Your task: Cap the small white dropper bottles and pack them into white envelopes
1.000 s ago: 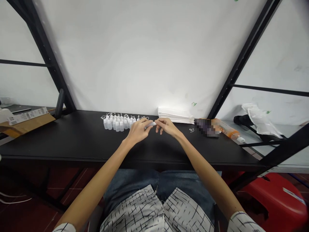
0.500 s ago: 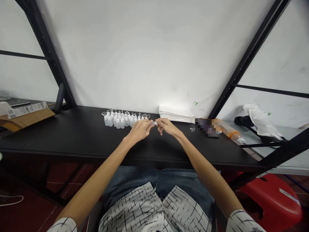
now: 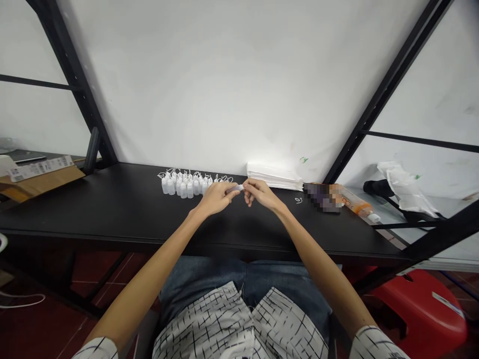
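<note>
Over black tabletop (image 3: 93, 209) | small white piece (image 3: 235, 188) | pinched between left hand (image 3: 216, 199), right hand (image 3: 262, 194)

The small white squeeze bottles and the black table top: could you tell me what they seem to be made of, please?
The small white squeeze bottles look like soft plastic, with a milky, slightly translucent matte surface. The black table top looks like smooth laminate with a low sheen, though its core doesn't show.

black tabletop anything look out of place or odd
One small thing: a thin white loop of cord lies alone on the black tabletop, away from the cluster of white plastic bottles, whose tops carry similar loops, so it looks stray.
</note>
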### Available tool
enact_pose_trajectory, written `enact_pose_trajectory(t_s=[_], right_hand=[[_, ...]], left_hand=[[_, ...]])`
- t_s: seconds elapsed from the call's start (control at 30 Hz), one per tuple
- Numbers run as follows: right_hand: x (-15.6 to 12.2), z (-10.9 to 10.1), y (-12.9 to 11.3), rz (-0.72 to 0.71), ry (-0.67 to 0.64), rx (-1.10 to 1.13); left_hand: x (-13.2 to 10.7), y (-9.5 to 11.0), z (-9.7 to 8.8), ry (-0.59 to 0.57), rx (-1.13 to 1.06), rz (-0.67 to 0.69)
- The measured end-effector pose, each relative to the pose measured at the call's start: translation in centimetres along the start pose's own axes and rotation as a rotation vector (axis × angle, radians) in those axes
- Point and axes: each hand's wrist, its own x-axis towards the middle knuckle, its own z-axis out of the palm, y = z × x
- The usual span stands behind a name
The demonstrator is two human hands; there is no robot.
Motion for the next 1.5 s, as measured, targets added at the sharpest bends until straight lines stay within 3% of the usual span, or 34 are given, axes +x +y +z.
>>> enact_pose_trajectory(t_s=[0.1, 0.23, 0.33, 0.5, 0.63, 0.83, 1.07, 1.37, 1.5], right_hand=[[0.1, 0.1, 0.4, 0.005, -0.008, -0.05], [0.4, 0.2, 0.6, 0.098, -0.033, 0.057], [0.5, 0.1, 0.3, 0.143, 0.03, 0.126], [0.2, -1.0, -0.4, 0.13, 0.285, 0.128], [-0.1, -1.1, -0.6, 0.168, 0.132, 0.154], [0.0, -0.1, 0.1, 0.058, 0.018, 0.133], [0.3, -0.2, 0.4, 0.001, 0.081, 0.156], [-0.3, 0.0, -0.5, 0.063, 0.012, 0.191], [-0.1, 0.1, -0.3, 0.045, 0.067, 0.166]], left_hand=[[0.0, 0.0, 0.0, -0.009, 0.069, 0.032], [-0.1, 0.3, 0.0, -0.01, 0.057, 0.022], [0.0, 0.5, 0.1, -0.044, -0.154, -0.07], [0.2, 0.7, -0.1, -0.054, -0.606, -0.282], [0.2, 0.8, -0.5, -0.029, -0.714, -0.296], [0.2, 0.9, -0.4, -0.029, -0.717, -0.277], [0.2, 0.8, -0.3, 0.05, -0.564, -0.273], [0.0, 0.3, -0.3, 0.081, -0.295, -0.253], [0.0, 0.3, -0.3, 0.085, -0.297, -0.261]])
